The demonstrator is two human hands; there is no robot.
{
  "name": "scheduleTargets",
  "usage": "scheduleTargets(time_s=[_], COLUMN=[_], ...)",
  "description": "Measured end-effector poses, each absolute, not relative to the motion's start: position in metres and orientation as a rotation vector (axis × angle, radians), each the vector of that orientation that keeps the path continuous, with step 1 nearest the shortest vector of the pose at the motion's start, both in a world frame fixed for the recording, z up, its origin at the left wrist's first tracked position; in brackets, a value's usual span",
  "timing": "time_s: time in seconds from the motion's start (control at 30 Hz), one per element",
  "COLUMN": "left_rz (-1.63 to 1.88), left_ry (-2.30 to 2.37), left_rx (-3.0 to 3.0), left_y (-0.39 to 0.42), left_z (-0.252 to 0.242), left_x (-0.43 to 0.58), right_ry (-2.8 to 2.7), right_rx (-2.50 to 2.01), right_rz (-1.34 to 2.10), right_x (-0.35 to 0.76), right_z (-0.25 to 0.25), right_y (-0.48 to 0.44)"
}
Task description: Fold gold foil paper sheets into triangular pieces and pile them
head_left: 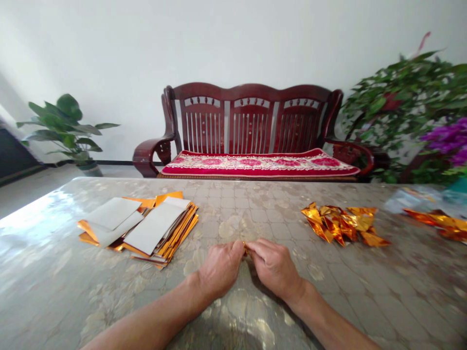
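Observation:
My left hand and my right hand meet over the middle of the table. Both have their fingers closed on a small piece of gold foil paper, mostly hidden by the fingers. To the left lies a loose stack of foil paper sheets, gold on one side and pale grey on the other. On the right is a pile of folded gold foil paper pieces, pointed and shiny, apart from my right hand.
A patterned cover lies over the table. More folded foil and clear plastic bags sit at the far right. Behind stands a dark red wooden bench with a red floral cushion. Potted plants flank it.

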State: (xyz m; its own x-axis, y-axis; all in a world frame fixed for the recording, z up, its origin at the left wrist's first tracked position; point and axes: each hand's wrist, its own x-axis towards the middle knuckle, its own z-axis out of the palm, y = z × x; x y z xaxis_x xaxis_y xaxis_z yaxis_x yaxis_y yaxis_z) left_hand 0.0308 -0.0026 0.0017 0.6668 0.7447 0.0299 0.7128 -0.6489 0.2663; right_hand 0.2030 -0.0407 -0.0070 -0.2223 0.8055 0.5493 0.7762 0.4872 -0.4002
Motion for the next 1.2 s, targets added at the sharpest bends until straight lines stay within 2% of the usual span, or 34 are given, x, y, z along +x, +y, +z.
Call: scheduleTargets(time_s=[0.6,1.03,1.2], left_rz=[0.226,0.597,0.624], left_ry=[1.087,1.187,1.179], left_rx=[2.712,2.110,2.129], left_y=[-0.004,0.021,0.021], left_z=[-0.003,-0.007,-0.005], left_x=[0.032,0.032,0.031], right_ry=[-1.926,-1.994,-2.131], right_rx=[-1.270,-1.465,-1.332], right_rz=[0.121,-0.051,-0.058], right_x=[0.196,0.220,0.218], right_z=[-0.003,-0.015,-0.013], right_y=[-0.044,-0.026,-0.028])
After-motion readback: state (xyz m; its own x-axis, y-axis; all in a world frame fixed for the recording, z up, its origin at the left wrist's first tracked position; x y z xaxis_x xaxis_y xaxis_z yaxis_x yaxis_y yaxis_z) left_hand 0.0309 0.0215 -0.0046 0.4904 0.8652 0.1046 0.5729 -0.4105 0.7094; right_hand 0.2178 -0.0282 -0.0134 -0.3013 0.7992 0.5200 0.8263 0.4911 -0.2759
